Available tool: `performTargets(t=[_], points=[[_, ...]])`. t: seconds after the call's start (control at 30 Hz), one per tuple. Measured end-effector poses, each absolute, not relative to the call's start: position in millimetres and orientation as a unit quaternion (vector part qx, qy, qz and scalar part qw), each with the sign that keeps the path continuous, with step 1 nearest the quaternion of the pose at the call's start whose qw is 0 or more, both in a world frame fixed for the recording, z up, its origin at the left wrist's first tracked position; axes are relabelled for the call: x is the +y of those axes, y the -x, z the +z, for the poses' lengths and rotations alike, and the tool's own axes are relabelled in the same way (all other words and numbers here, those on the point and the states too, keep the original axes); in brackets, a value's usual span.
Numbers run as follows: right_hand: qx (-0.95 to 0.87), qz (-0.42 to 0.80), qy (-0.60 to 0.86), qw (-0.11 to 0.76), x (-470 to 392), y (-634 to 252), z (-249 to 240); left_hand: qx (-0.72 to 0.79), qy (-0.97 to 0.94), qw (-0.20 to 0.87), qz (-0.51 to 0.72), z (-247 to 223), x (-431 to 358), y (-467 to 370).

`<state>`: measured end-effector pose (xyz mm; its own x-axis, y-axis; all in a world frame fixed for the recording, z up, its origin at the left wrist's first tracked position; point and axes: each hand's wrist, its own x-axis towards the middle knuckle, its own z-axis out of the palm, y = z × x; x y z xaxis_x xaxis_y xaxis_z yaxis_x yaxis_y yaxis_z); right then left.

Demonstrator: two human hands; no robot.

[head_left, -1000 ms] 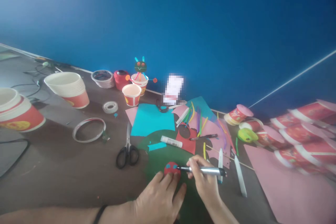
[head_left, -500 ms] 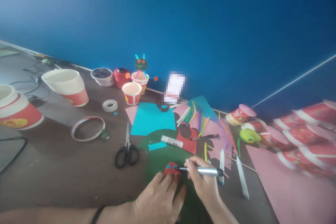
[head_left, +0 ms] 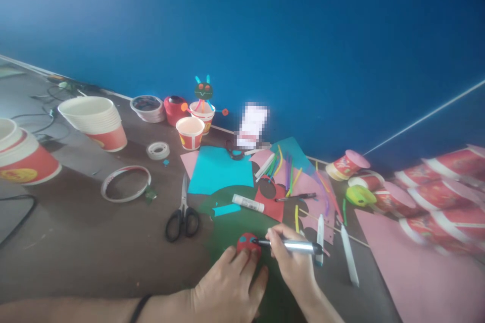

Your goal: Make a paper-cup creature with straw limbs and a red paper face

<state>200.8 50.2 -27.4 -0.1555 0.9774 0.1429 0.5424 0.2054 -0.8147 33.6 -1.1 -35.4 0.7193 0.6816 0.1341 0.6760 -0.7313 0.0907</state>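
My left hand (head_left: 231, 285) presses a small red paper circle (head_left: 245, 238) onto the dark green paper (head_left: 223, 227), its fingertips covering the circle's lower part. Two blue spots sit on the red circle. In my right hand (head_left: 291, 262) is a marker pen (head_left: 299, 247) with a silver barrel and dark ends. Its tip touches, or nearly touches, the right-hand blue spot. A glue stick (head_left: 248, 203) lies just beyond, near a blue paper strip (head_left: 226, 210) and a red paper scrap (head_left: 275, 207) with a round hole.
Black-handled scissors (head_left: 182, 217) lie left of the green paper. Tape rolls (head_left: 158, 150) and stacked paper cups (head_left: 108, 131) stand farther left. A cup (head_left: 202, 116) at the back holds a paper figure (head_left: 203, 91). Decorated cups (head_left: 439, 192) and pink paper (head_left: 428, 262) occupy the right.
Both hands keep nearly the same pose. The pen tip stays at the right-hand blue spot. The view has shifted very slightly.
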Motion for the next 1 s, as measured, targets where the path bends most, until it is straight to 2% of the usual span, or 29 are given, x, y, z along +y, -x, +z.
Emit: performTargets(t=[1.0], points=[[-0.690,0.283,0.567,0.351,48.1,-203.7,-28.9,0.378,-0.922,0.027,0.074,-25.8,-1.8,-34.0]])
